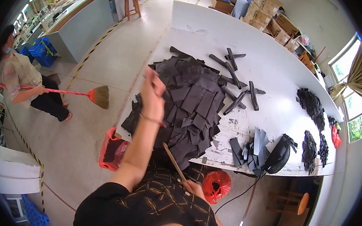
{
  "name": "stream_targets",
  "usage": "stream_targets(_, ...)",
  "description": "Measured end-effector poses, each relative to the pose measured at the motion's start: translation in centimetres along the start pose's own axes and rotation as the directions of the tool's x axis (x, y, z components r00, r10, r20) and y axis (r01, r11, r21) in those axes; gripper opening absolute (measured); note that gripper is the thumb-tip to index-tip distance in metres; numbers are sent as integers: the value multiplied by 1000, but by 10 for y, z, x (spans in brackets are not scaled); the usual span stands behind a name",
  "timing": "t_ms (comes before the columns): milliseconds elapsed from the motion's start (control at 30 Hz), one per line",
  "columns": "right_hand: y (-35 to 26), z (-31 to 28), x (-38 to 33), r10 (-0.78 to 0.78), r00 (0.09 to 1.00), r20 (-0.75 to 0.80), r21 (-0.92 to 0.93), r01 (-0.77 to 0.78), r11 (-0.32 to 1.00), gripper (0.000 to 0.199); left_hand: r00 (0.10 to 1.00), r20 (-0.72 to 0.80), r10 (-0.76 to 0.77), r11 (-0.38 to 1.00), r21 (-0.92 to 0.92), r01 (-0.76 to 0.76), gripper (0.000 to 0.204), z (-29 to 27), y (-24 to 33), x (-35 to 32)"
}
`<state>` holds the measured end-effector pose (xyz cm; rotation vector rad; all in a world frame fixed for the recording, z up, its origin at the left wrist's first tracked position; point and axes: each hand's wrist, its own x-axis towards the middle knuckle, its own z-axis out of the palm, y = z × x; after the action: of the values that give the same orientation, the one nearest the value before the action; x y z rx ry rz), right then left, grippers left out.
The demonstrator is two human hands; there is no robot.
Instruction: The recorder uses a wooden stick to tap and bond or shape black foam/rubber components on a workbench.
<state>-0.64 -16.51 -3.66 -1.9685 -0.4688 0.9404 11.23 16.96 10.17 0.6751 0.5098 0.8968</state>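
Observation:
A large heap of flat dark grey and black strips (194, 101) covers the near left part of the white table (271, 122). My left hand (153, 88) is raised over the heap's left side. Motion smears its fingers, and I cannot make out anything in them. Low by my body, my right hand (193, 189) is closed around the lower end of a thin, flat wooden stick (173, 160). The stick slants up and left, its upper end at the heap's near edge.
Rolled black pieces (234, 85) lie beyond the heap. To the right are loose strips (253, 150), a black bag-like thing (282, 154) and dark piles (312, 108). Red plastic bags (217, 185) hang or stand below. At left, a person (25, 78) holds a broom (99, 96).

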Motion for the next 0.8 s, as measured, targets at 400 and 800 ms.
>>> stream_targets(400, -107, -57, 75, -390, 716, -579, 50, 509, 859, 16, 879, 184, -441, 818, -322, 478, 35, 0, -80, -1)
stream_targets(800, -41, -41, 56, -432, 671, -603, -207, 392, 896, 19, 898, 140, -416, 869, -229, 438, 31, 3, -69, -4)
